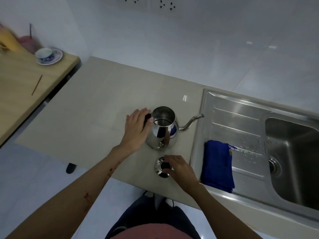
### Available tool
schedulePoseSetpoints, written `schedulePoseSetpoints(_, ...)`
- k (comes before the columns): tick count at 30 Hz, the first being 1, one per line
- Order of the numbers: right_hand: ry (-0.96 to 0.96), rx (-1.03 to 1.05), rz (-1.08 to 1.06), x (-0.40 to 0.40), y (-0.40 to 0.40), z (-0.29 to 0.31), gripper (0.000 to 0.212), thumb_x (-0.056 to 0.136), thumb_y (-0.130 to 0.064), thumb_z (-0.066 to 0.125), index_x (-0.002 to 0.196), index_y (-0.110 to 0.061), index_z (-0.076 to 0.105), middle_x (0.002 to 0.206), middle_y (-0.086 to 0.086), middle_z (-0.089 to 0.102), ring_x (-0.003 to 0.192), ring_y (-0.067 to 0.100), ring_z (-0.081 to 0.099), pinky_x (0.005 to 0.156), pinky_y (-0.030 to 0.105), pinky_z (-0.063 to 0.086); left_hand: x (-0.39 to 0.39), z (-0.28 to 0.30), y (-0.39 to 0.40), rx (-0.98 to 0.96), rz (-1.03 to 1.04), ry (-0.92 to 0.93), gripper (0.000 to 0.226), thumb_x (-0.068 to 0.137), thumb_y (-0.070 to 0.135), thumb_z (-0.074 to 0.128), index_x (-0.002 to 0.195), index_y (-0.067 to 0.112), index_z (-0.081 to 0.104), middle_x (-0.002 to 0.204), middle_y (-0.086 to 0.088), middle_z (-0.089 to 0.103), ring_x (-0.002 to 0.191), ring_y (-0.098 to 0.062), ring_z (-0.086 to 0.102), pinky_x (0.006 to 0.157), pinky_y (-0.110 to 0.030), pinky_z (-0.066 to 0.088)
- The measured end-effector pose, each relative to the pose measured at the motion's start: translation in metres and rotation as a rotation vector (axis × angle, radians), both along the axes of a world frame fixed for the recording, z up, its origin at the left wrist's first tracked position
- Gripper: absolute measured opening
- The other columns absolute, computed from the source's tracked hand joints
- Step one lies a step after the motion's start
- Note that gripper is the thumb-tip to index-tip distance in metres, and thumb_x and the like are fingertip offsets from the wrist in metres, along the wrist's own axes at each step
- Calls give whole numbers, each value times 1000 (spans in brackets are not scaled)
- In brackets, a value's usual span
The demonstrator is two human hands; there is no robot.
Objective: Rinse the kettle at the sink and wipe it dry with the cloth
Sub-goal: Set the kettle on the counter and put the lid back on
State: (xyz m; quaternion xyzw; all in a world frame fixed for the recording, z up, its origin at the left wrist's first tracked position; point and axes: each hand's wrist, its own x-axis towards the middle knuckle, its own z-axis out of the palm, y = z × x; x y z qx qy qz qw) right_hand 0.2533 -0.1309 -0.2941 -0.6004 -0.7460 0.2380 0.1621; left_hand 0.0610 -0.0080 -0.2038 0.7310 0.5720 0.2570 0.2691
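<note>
A shiny steel kettle with a long thin spout stands uncovered on the beige counter, spout pointing right toward the sink. My left hand grips its dark handle on the left side. The kettle's lid lies on the counter just in front of the kettle, and my right hand holds it by its black knob. A folded blue cloth lies on the steel draining board, right of the lid.
The sink basin with its drain sits at the far right. To the left, a wooden table carries a blue-and-white cup on a saucer, a thin stick and blurred items. White tiled wall with sockets stands behind.
</note>
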Motion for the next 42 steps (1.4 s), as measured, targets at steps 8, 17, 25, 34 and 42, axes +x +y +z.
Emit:
schedulePoseSetpoints(8, 607, 231, -214, -29, 22, 103, 32, 98, -25, 53, 131, -22, 52, 132, -11, 57, 119, 5, 56, 100, 18, 45, -4, 7, 3, -125, 25, -153, 46, 105, 39, 21, 135, 22, 52, 132, 9, 49, 127, -9, 36, 113, -26, 19)
schedulePoseSetpoints(17, 37, 149, -139, -22, 111, 149, 23, 100, -16, 48, 122, -11, 47, 112, 14, 64, 95, 28, 60, 75, 40, 51, -3, 27, 8, -283, 77, -148, 51, 103, 42, 21, 110, 6, 55, 112, -6, 49, 109, -18, 38, 96, -28, 28)
schedulePoseSetpoints(25, 76, 155, -131, -22, 113, 139, 28, 103, -24, 45, 127, -10, 45, 114, 16, 66, 93, 32, 64, 78, 44, 54, -2, 23, 23, -311, 68, -13, 53, 94, 58, 40, 119, 13, 53, 120, -4, 44, 119, -21, 34, 98, -29, 30)
schedulePoseSetpoints(34, 368, 259, -254, -30, 110, 121, 26, 100, -17, 53, 125, -11, 56, 120, 3, 68, 93, 20, 70, 87, 24, 53, -2, 11, 34, -297, 80, 24, 58, 85, 67, 48, 106, 13, 54, 111, 0, 46, 107, -19, 39, 95, -36, 37)
schedulePoseSetpoints(42, 399, 291, -269, -37, 113, 111, 24, 100, -7, 51, 123, -9, 54, 126, 3, 63, 98, 16, 66, 78, 4, 47, -2, 12, 32, -256, 76, 18, 52, 87, 60, 53, 112, 14, 50, 113, -1, 46, 109, -20, 38, 97, -37, 35)
